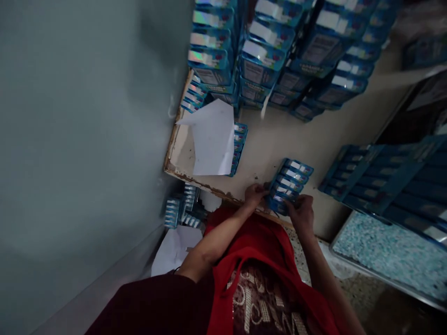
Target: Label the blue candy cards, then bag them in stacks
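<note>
A row of several small blue boxes (290, 181) with white labels stands near the front edge of the table. My left hand (256, 193) is closed at the row's lower left side, with thumb and fingertips pinched against it. On the near right corner, my right hand (301, 210) grips the same row, and part of its fingers is hidden by the boxes. A white sheet of paper (213, 139) lies to the left, partly over another row of blue boxes (239, 144).
Tall stacks of blue boxes (263, 60) stand at the back of the table (275, 135). More blue packs (394, 179) are at the right above a tray of pale turquoise bits (391, 251). A wall (87, 139) borders the left; several packs (172, 213) sit low beside it.
</note>
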`<action>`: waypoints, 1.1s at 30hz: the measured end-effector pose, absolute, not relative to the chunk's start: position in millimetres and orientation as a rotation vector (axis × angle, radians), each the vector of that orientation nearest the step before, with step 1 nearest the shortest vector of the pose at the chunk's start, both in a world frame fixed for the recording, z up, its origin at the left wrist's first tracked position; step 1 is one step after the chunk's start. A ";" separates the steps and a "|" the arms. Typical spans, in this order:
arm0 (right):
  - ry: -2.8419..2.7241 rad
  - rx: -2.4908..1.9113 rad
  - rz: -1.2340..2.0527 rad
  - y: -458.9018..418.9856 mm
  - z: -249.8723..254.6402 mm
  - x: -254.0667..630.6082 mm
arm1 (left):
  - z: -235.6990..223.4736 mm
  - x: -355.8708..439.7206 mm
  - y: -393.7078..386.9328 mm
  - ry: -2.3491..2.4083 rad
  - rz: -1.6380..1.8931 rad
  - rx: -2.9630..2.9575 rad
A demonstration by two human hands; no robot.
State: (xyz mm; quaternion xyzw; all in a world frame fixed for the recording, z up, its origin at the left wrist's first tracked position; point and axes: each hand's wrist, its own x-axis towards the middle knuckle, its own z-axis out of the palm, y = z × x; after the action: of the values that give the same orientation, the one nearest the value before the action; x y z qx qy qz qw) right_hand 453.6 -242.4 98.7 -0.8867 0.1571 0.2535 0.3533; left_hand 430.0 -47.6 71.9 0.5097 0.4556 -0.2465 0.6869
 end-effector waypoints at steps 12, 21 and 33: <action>-0.015 -2.289 0.467 -154.3 157.6 541.7 | 140.0 546.9 270.3 0.568 0.369 2.675; -0.564 -2.183 0.366 -40.8 162.6 621.9 | 129.9 469.4 173.8 -0.324 0.544 2.873; -0.886 -2.062 0.968 -38.9 147.6 647.3 | 184.4 511.5 186.2 0.055 -0.036 2.763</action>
State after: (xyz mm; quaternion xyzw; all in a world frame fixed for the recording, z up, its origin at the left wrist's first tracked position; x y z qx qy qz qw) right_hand 647.3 -38.9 147.6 -0.7930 -0.3406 0.3723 0.3415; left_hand 511.5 186.2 184.4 0.9819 0.0195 -0.0127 0.1877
